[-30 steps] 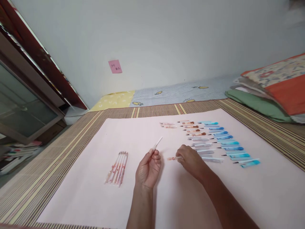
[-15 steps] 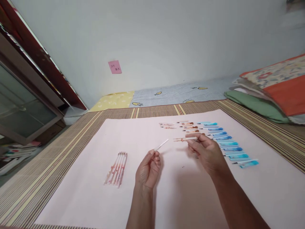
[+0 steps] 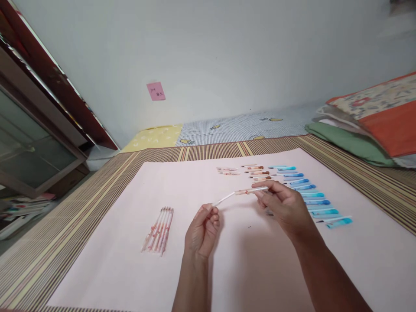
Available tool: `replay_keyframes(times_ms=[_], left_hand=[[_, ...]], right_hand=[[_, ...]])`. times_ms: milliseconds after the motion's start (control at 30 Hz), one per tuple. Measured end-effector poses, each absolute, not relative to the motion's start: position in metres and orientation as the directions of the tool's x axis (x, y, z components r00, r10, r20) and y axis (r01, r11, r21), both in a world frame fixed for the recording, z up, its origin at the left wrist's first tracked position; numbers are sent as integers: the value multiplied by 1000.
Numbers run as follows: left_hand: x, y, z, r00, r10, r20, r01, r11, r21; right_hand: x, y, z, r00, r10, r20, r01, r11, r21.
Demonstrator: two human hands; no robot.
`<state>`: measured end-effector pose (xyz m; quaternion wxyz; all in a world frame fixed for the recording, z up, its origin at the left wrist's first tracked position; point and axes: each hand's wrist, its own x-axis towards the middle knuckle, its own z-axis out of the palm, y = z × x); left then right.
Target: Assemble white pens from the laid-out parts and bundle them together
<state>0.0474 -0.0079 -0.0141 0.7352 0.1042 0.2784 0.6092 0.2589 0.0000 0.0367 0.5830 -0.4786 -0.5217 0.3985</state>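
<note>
My left hand point(image 3: 203, 229) pinches a thin white pen refill point(image 3: 225, 199) that slants up to the right. Between the fingers of my right hand point(image 3: 286, 208) is a pen barrel point(image 3: 245, 191), pale with a reddish pattern, lying nearly level. The refill's far end meets the barrel's left end, or almost does; I cannot tell whether it is inside. Both are held above a pale pink sheet point(image 3: 110, 208). Left of my hands lies a neat row of assembled pens point(image 3: 158, 232) with pinkish patterns.
Blue pen parts point(image 3: 320, 203) lie in a column at the right, partly behind my right hand. Brown-patterned parts point(image 3: 258, 173) and pink-patterned parts point(image 3: 229, 173) lie at the back. A striped mat point(image 3: 107, 182) surrounds the sheet; folded bedding point(image 3: 373, 130) is stacked at the back right.
The gap between refill and barrel has closed. My right hand has brought the barrel slightly left, to the refill's end. My left hand has hardly moved.
</note>
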Motion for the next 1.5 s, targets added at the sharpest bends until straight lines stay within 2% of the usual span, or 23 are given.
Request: replay_keyframes(times_ms=[467, 600, 867, 967, 1100, 1267, 1500], left_hand=[[50, -12, -5, 106, 972, -208, -731, 218, 646], [52, -14, 0, 139, 970, -198, -719, 237, 653], [54, -17, 4, 184, 964, -193, -719, 266, 642], [54, -18, 6, 177, 967, -183, -705, 254, 662], [53, -18, 10, 136, 983, -123, -643, 182, 744], [57, -21, 12, -5, 1000, -10, -555, 5, 832], [67, -28, 19, -169, 971, 168, -265, -209, 941]], right_hand=[[254, 0, 37, 67, 964, 256, 55, 253, -966], [243, -2, 36, 17, 969, 248, 41, 247, -968], [220, -1, 22, -141, 963, 230, -115, 215, -970], [216, -1, 20, -148, 964, 220, -148, 198, -969], [212, -1, 19, -95, 968, 231, -185, 211, -960], [208, -2, 18, -80, 980, 182, -227, 160, -961], [197, -2, 13, -37, 997, 69, -431, 46, -901]])
